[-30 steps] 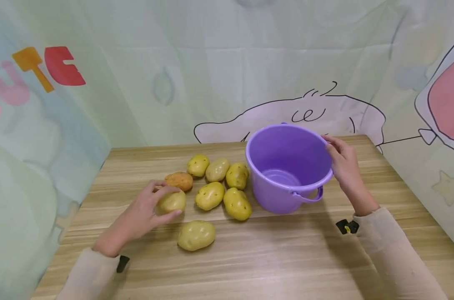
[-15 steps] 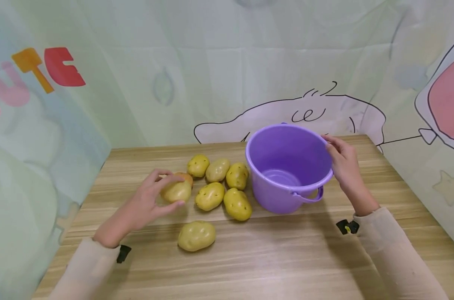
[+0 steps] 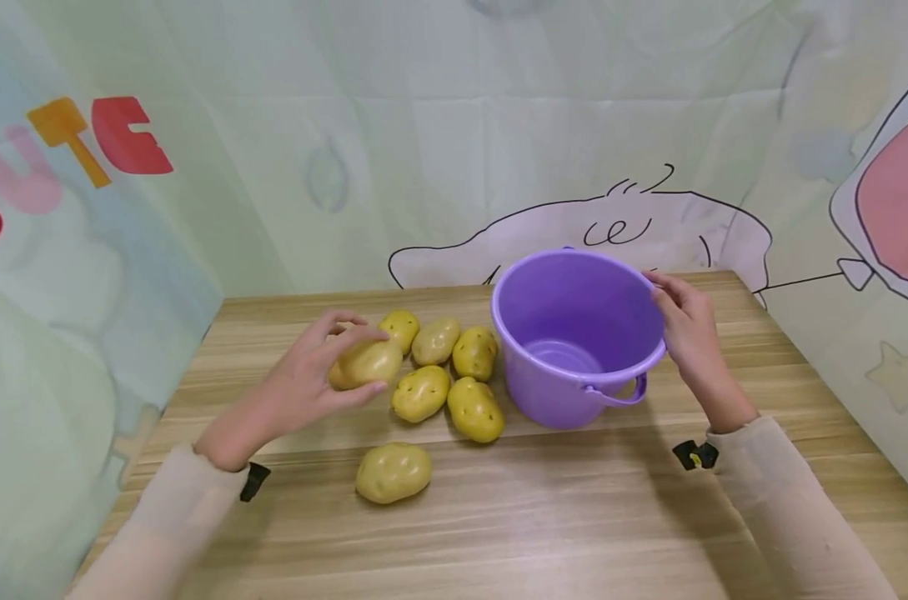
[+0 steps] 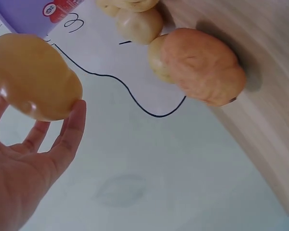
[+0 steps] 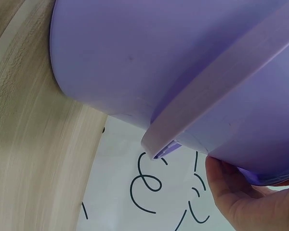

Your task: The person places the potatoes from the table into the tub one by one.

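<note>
Head view | left hand: fingers and thumb clamped on potato, forearm angled inward | right hand: clamped on bucket rim

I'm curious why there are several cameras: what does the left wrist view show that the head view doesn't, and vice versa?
Only the left wrist view shows the red label on the purple bucket and gives a clear look at the orange-brown potato. Only the head view shows the right hand gripping the rim and the bucket's floor. Both show the left hand holding a yellow potato.
</note>
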Action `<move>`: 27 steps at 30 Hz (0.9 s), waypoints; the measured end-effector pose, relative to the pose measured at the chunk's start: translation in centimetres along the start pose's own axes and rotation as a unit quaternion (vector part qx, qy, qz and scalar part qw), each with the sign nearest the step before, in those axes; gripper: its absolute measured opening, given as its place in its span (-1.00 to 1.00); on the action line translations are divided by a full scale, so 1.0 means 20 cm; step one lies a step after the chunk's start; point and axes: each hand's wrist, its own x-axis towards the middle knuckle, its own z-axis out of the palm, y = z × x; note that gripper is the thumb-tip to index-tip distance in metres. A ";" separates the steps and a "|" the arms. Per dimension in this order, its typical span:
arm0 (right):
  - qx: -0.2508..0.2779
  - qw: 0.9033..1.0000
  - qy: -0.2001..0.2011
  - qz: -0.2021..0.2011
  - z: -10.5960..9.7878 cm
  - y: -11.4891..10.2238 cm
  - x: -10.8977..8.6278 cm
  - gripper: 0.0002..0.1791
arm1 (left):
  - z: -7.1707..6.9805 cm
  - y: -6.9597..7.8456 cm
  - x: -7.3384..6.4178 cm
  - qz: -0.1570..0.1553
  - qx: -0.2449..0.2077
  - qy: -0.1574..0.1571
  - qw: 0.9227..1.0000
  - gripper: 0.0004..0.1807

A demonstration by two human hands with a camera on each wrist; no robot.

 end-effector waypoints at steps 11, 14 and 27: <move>-0.008 1.000 0.000 0.003 -0.01 0.01 0.00 -0.56 | -0.06 0.09 0.15 0.052 0.007 0.005 0.999 -0.46; -0.006 1.000 0.002 0.003 -0.01 0.01 0.00 -0.56 | -0.07 0.11 0.19 0.070 0.012 0.005 0.997 -0.48; -0.008 1.000 0.002 -0.005 -0.01 0.01 0.00 -0.56 | -0.04 0.21 0.34 0.130 0.003 0.022 0.991 -0.47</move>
